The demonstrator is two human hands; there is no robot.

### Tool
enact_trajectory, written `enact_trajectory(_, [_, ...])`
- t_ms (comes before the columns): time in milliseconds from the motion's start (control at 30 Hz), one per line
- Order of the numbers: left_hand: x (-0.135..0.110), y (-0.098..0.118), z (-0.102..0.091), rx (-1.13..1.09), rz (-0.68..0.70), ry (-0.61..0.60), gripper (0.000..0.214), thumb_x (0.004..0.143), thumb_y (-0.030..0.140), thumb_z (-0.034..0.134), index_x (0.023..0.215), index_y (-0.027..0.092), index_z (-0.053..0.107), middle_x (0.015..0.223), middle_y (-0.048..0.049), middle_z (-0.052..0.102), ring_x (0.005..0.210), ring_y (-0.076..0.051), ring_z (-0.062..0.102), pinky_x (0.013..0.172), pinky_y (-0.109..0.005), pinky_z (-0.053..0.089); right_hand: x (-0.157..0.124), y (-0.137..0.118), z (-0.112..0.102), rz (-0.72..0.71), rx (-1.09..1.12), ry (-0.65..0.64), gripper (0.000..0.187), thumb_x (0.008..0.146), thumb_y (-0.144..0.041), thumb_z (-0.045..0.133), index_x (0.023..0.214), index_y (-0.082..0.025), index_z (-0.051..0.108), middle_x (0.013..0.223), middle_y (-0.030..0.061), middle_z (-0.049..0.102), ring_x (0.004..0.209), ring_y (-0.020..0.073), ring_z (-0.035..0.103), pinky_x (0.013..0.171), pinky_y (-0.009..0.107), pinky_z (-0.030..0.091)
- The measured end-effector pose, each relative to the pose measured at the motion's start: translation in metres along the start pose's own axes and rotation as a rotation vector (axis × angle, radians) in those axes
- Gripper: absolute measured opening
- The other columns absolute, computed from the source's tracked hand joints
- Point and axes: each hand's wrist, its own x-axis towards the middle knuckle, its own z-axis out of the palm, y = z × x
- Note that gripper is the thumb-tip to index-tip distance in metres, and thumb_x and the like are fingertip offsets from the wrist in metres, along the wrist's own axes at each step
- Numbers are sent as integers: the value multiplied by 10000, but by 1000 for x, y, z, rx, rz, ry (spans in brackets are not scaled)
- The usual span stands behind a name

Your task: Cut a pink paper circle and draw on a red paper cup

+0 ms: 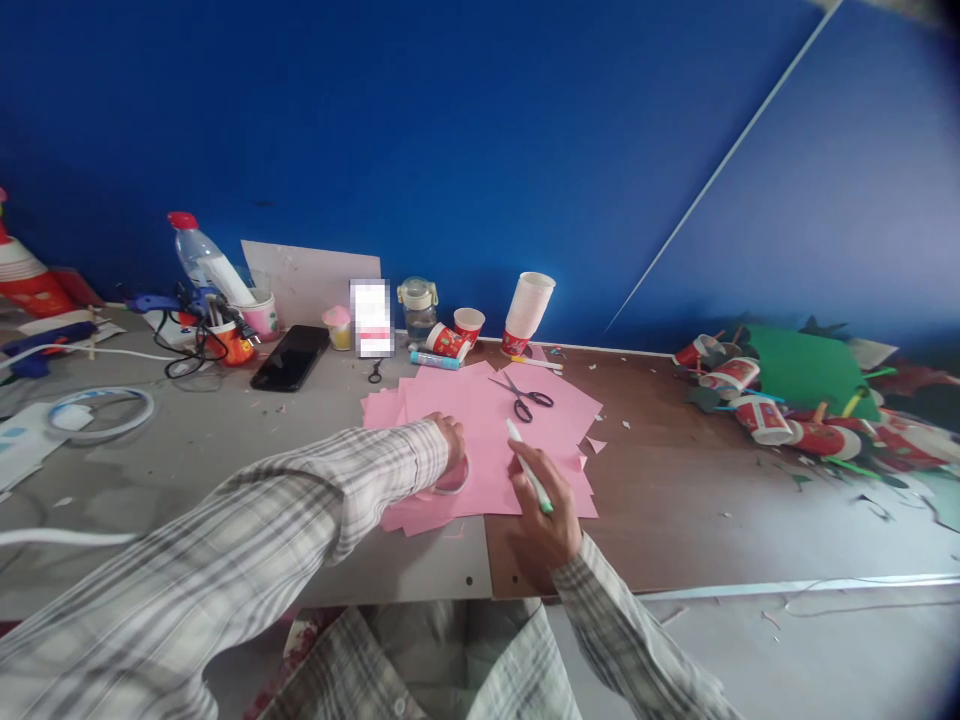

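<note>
Pink paper sheets [491,455] lie in an overlapping pile in front of me. My left hand [452,440] is on the pile, its fingers curled down at a thin pale ring [454,488] that lies flat on the top sheet. The sleeve and wrist hide part of this ring. In my right hand [551,505] is a white marker [531,468] with a green end, gripped between thumb and fingers and slanting over the paper, right of the ring. Black-handled scissors [521,398] rest partly spread on the far part of the pile.
Behind the paper stand a cup stack [529,305], a glass jar [418,312] and a glue stick [435,361]. A black phone [291,358], a cable and a large ring [101,432] lie left. Cup crafts [761,418] with green card [806,370] crowd the right.
</note>
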Motion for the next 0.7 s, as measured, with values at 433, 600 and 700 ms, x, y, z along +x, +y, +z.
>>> enact_trajectory(433, [4,-1,7,0,8,46,705,262,230,863,908,199,582,1089,-67,546,993,-257,445,837,-371,348,-26,-43,50,-115,-86,-386,201,814,-238,507,1006,-266,558,803,26,677,634,233,608,604,329,490])
enact_trajectory(600, [0,1,1,-8,7,47,703,287,218,860,934,162,591,1094,-101,554,996,-274,453,833,-374,354,-21,-45,60,-209,-231,-422,190,835,-254,476,1005,-211,551,779,42,653,632,227,592,591,322,458])
enact_trajectory(700, [-1,1,0,-19,15,49,698,266,229,864,910,145,608,1079,-113,565,987,-283,461,823,-372,358,-21,-46,63,-227,-279,-427,191,834,-240,471,1005,-194,544,783,48,645,638,228,586,582,324,444])
